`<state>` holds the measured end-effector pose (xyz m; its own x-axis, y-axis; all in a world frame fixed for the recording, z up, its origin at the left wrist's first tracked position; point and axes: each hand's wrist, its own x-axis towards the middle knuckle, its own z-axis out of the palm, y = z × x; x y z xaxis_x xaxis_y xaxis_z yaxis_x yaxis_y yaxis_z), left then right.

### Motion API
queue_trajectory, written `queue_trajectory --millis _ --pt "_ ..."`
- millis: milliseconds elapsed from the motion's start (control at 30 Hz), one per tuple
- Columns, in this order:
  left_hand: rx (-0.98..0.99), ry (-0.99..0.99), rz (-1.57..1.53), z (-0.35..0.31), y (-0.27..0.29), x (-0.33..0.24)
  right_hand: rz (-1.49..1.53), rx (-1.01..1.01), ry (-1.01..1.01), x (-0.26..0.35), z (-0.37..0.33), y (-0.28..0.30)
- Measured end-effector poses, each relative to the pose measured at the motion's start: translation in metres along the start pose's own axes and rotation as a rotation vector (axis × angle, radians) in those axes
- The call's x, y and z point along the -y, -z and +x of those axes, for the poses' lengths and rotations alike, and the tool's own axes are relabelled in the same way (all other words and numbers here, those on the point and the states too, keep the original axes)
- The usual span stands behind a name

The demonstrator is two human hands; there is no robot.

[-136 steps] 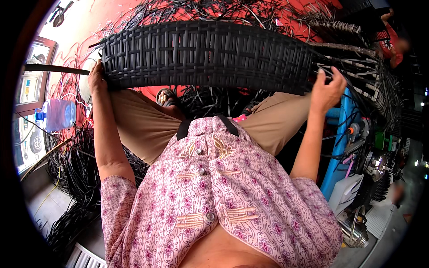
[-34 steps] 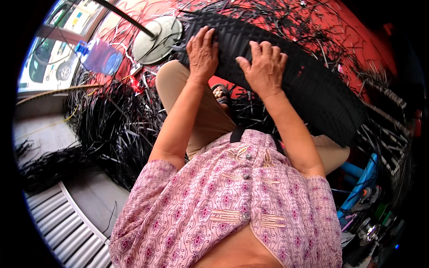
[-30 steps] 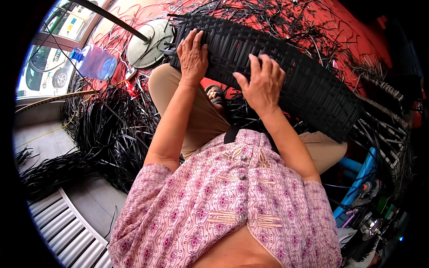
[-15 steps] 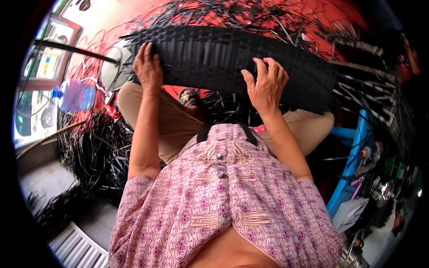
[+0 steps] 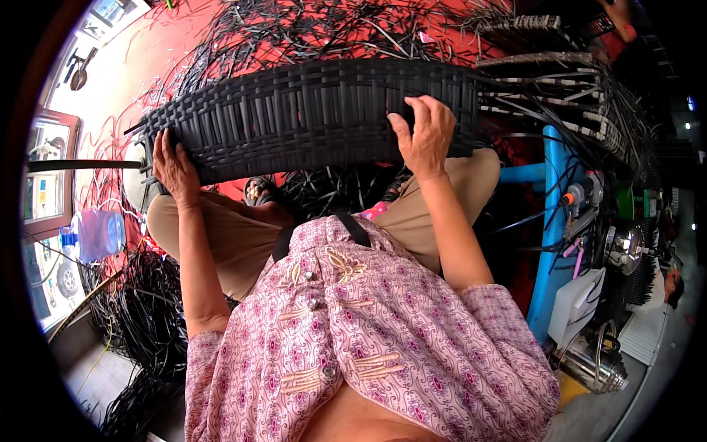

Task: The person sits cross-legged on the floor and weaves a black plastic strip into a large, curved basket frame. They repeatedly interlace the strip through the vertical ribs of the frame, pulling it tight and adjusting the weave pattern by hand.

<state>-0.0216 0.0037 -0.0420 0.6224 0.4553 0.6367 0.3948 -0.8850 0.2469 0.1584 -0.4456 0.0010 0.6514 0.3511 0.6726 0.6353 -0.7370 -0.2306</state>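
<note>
A long, curved panel of black woven strips (image 5: 294,110) lies across my raised knees, its weave showing small gaps of red. At its left end, my left hand (image 5: 177,173) rests against the lower corner with the fingers laid out flat over the weave. My right hand (image 5: 428,140) is at the panel's right part. Its fingers are bent and the thumb stands apart from the forefinger, near or touching the woven face; no strip shows between them. The underside of the panel is hidden.
Loose black strips (image 5: 272,33) lie tangled beyond the panel on the red floor, with another heap (image 5: 151,309) at the left. A water bottle (image 5: 101,236) stands left. On the right are a blue frame (image 5: 554,221), woven pieces (image 5: 560,85) and a metal flask (image 5: 593,362).
The view has turned, and the panel appears farther left with its left end lower. My right hand is now nearer the panel's right end; my left hand remains at the left end.
</note>
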Motion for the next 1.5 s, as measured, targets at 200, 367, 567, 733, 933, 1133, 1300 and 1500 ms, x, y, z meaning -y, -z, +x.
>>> queue_trajectory --millis 200,367,567,733,933,1133,1300,1500 --pt "-0.001 0.016 0.014 0.001 -0.005 0.002 0.120 0.012 0.113 -0.024 0.028 0.003" --pt "-0.119 -0.083 -0.130 0.006 0.011 -0.005 -0.041 -0.091 0.016 -0.036 0.009 0.027" --pt "-0.046 0.025 0.020 0.005 0.014 -0.006 0.095 -0.186 -0.142 -0.086 0.021 0.019" --pt "-0.010 0.011 0.002 -0.015 0.030 -0.033 0.227 -0.279 -0.719 -0.142 -0.012 -0.005" --pt "0.078 0.044 -0.026 0.024 0.023 -0.033 0.168 0.080 -0.868 -0.118 0.009 0.003" --pt "-0.032 0.057 -0.020 0.029 0.043 -0.008 0.151 0.063 -0.817 -0.141 -0.008 -0.003" --pt "0.181 -0.023 -0.071 0.014 0.066 0.051 0.144 0.034 -0.765 -0.151 -0.013 -0.012" --pt "0.273 0.041 -0.044 0.044 0.058 0.063 0.285 0.022 -0.999 -0.092 -0.004 0.005"
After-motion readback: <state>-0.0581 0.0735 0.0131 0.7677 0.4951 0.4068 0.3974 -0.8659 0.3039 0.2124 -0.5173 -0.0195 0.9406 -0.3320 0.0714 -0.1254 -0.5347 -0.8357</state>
